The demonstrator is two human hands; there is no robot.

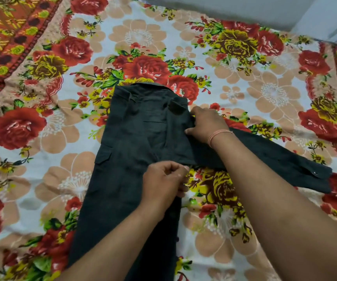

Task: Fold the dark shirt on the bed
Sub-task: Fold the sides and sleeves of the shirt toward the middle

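The dark shirt (pixel 135 142) lies lengthwise on the bed (pixel 265 94), collar at the far end and hem toward me, its sides folded in to a narrow strip. One sleeve (pixel 275 161) stretches out flat to the right, its cuff with a white button at the far right. My right hand (pixel 208 124) pinches the shirt's right edge near the shoulder. Lower down on the same right edge, at the fold under the sleeve, my left hand (pixel 163 183) pinches the cloth.
A floral bedsheet with red roses and peach flowers covers the bed all around the shirt. An orange patterned border (pixel 11 31) runs along the far left. A pale wall (pixel 244 11) rises behind the bed's far edge.
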